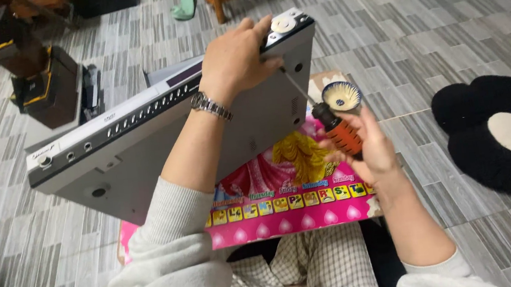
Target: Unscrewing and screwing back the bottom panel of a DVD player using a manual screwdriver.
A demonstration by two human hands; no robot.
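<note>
Tilting player: we see the grey media player (141, 143) propped on edge above the pink mat (286, 191), left hand (235, 60) clamped over its top corner.
Handling: rigid, boxy, probably weighty; hold the corner edges.
Screwdriver: right hand (366, 144) closed around the orange-handled screwdriver (329, 123), tip at the underside.
Hidden: screw head, player's far side.
</note>
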